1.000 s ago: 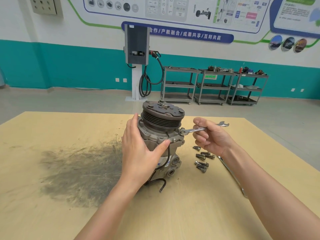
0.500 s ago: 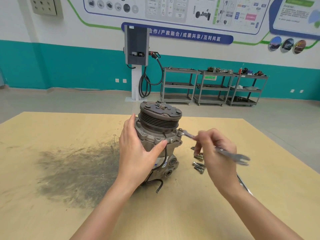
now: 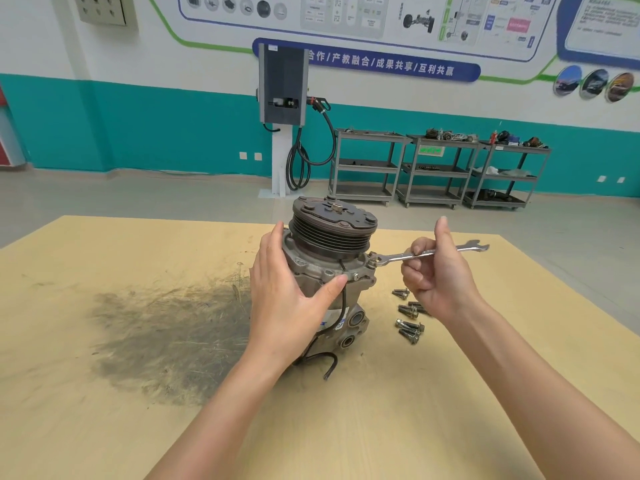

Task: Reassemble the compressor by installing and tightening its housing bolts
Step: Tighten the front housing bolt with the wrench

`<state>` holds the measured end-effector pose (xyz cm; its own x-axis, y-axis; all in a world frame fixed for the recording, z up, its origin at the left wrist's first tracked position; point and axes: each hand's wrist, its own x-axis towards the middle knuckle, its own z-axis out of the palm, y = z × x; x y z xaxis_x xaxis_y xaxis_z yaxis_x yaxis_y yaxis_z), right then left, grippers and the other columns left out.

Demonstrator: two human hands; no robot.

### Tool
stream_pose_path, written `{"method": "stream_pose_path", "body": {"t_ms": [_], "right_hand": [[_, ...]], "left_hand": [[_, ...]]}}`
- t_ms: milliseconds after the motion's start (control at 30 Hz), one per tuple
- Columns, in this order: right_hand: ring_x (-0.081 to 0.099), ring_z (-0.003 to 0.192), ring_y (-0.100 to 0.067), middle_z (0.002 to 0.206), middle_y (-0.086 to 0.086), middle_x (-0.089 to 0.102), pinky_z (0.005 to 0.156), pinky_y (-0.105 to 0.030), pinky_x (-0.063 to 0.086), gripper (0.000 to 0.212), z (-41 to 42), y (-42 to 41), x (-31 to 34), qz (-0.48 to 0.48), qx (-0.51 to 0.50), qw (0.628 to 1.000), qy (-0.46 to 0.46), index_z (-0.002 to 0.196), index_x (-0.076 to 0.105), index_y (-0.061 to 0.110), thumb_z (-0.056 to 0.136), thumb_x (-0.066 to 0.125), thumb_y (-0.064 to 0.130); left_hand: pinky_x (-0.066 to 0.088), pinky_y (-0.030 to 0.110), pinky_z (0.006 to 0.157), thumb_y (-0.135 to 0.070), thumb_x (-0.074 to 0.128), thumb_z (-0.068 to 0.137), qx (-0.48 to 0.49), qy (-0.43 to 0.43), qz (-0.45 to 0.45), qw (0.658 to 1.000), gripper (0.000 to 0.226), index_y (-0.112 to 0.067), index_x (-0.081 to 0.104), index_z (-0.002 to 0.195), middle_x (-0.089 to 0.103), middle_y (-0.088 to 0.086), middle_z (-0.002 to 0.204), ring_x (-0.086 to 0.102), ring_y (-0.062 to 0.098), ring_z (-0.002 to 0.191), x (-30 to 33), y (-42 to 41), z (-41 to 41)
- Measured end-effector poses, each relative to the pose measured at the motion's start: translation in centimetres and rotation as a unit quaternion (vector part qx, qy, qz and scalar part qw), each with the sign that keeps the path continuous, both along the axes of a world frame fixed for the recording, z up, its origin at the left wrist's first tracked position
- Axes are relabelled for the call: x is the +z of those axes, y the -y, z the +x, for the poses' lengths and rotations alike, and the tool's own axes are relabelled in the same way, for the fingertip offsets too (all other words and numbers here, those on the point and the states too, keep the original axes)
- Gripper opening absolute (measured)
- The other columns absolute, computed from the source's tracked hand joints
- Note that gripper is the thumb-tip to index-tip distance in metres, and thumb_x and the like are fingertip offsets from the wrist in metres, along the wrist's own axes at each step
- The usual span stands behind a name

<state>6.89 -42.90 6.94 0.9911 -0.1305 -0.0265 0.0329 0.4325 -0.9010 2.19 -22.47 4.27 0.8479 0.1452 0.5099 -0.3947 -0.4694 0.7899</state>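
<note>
Pale wood makes up the desk (image 3: 104, 427), which carries a broad dark smear on its left half. On it, near the middle, the compressor (image 3: 329, 271) stands on end with its grooved pulley at the top and its ports facing the lower right; a black cable curls out at its base. The left hand (image 3: 287, 299) wraps the near side of the housing, palm against the metal, thumb laid along the flange and the other fingers reaching round behind. The right hand (image 3: 440, 275) grips the shank of a flat open-ended wrench (image 3: 429, 252), fingers curled about it and thumb sticking up. The wrench lies nearly level (its free end points right, away from the body), and its near jaw sits on a bolt (image 3: 372, 257) at the right edge of the flange. Just beside the compressor's right foot, a small cluster of loose bolts (image 3: 408, 318) lies on the desk, below the right hand.
</note>
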Motion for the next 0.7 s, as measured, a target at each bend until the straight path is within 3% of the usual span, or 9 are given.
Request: {"method": "stream_pose_path", "body": {"t_ms": [467,700], "right_hand": [[0.035,0.035,-0.01,0.046,-0.002,0.039,0.031,-0.016,0.027,0.061,2.2,0.5,0.9,-0.018,0.12,0.992,0.032,0.051,0.053,0.013,0.097,0.042,0.052],[0.036,0.034,-0.012,0.044,-0.003,0.041,0.032,-0.017,0.023,0.062,1.4,-0.1,0.2,-0.016,0.087,0.994,0.071,0.05,0.054,0.014,0.094,0.042,0.056]], "left_hand": [[0.019,0.035,0.117,-0.053,0.072,0.074,-0.001,0.004,0.0,1.0,0.1,-0.03,0.011,0.15,0.022,-0.011,0.153,0.017,0.004,0.14,0.1,0.0,0.0],[0.019,0.037,0.118,-0.056,0.07,0.072,-0.004,0.002,0.0,1.0,0.101,-0.032,0.01,0.15,0.021,-0.011,0.153,0.016,0.005,0.141,0.1,0.0,-0.1]]}}
